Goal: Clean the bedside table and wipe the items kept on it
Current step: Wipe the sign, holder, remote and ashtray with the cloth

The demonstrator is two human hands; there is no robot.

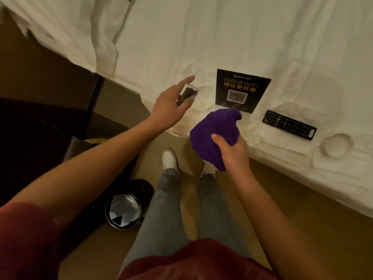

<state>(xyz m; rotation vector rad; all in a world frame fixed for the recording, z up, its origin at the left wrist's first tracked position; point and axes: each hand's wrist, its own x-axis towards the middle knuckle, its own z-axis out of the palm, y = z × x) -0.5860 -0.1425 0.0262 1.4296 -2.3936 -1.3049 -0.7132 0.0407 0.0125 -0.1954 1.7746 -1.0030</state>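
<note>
I stand at the edge of a bed with white sheets (pixel 262 37). My right hand (pixel 232 154) grips a bunched purple cloth (pixel 214 132) just over the bed's edge. My left hand (pixel 169 106) reaches over the sheet with its index finger straight. It seems to hold a small dark item with a clear rim (pixel 188 93), which is blurred. On the sheet lie a black WiFi sign with a QR code (pixel 242 89), a black remote control (pixel 289 125) and a white round ashtray (pixel 336 147).
A dark piece of furniture (pixel 40 128) stands at the left beside the bed. On the tan floor by my left leg sits a round metal bin with a liner (pixel 123 213). My white shoes (pixel 169 158) are close to the bed's edge.
</note>
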